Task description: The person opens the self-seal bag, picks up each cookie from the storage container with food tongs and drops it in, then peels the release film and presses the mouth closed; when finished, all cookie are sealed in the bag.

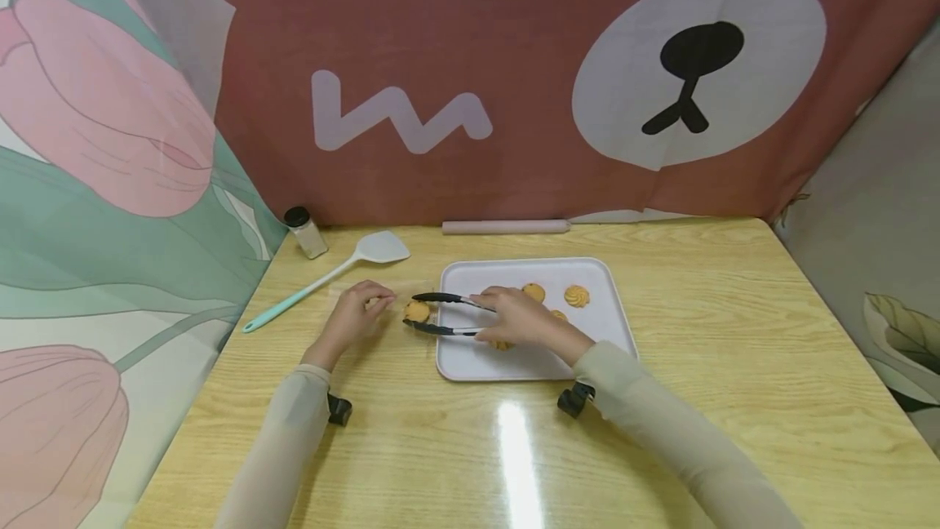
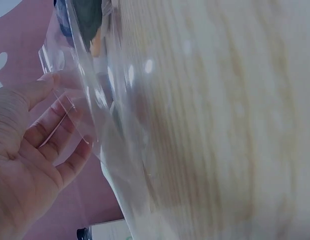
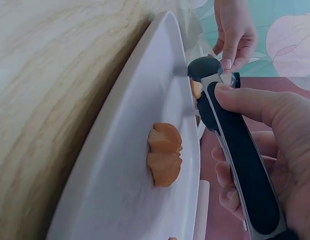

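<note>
My left hand (image 1: 356, 313) pinches the edge of a clear plastic bag (image 2: 87, 92) between thumb and fingers, left of the tray. My right hand (image 1: 523, 315) grips black-and-silver tongs (image 3: 242, 165), which reach left over the tray's edge. Between the black tong tips is a round golden cookie (image 1: 417, 312), at the bag beside my left fingers. Several more cookies, among them a swirled one (image 1: 577, 295), lie on the white tray (image 1: 470, 364). My right hand and the tongs partly cover the nearer cookies in the head view.
Left of the tray lies a white spatula (image 1: 382, 246) with a mint handle. A black-capped jar (image 1: 307, 235) stands at the table's back left corner. Behind the tray, a pale pink rod (image 1: 507, 227) lies along the back edge, against the printed curtain (image 1: 404, 186).
</note>
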Demonstrator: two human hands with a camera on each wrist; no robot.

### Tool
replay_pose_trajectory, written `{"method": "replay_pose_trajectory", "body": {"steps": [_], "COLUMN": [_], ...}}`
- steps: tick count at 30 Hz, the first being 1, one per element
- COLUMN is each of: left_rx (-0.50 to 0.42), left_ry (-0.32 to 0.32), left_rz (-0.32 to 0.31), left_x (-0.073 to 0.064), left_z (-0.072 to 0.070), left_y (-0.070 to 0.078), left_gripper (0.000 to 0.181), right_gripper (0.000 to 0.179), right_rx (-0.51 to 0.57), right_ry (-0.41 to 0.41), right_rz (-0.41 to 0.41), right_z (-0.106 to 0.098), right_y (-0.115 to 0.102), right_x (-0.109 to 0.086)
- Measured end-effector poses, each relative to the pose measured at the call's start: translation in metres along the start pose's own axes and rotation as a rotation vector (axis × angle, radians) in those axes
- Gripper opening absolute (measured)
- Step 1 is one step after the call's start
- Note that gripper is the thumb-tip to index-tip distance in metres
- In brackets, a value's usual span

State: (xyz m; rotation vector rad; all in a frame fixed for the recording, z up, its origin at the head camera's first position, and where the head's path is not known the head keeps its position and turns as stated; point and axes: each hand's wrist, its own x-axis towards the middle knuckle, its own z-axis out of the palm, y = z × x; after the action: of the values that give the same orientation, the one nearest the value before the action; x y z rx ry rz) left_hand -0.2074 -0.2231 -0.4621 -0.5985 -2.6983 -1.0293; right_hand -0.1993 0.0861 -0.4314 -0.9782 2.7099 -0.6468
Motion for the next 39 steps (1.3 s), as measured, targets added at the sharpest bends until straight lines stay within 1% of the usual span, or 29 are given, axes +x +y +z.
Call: {"method": "replay_pose_trajectory", "body": {"steps": [3,8,12,16,22,26,32,39], "left_rx": [0.006,0.001,-0.009,-0.023,-0.027,-0.019,-0.012,-0.005], "left_ry": [0.003,0.01,0.011,0.004,0.002,-0.007,-0.036,-0.039], "left_rz": [0.013,0.006,0.004,0.015,0.023,0.016,-0.005,-0.009], "left_x": [0.0,0.001,0.001,0.003,0.006,0.008,0.011,0.011], "left_z": [0.001,0.0,-0.001,-0.001,-0.002,-0.003,-0.003,0.001], "left_y": [0.0,0.001,0.001,0.0,0.003,0.005,0.005,0.004], "left_gripper": [0.011,0.01,0.01,0.011,0.011,0.012,0.014,0.013], "right_gripper": [0.068,0.069,0.069,0.069,0.07,0.071,0.073,0.073], "right_rx": [-0.013,0.012,0.041,0.043,0.032,0.032,0.059,0.08], "right_ry": [-0.006,-0.01,-0.024,-0.014,-0.022,-0.019,-0.036,-0.031], "right_rz": [0.003,-0.01,-0.043,-0.066,-0.059,-0.051,-0.029,-0.019], "right_z": [0.0,0.001,0.003,0.006,0.01,0.012,0.014,0.018], "right_y": [-0.002,-0.006,-0.008,-0.01,-0.012,-0.013,-0.014,-0.01], "right_x": [0.005,0.013,0.02,0.029,0.039,0.045,0.047,0.045]}}
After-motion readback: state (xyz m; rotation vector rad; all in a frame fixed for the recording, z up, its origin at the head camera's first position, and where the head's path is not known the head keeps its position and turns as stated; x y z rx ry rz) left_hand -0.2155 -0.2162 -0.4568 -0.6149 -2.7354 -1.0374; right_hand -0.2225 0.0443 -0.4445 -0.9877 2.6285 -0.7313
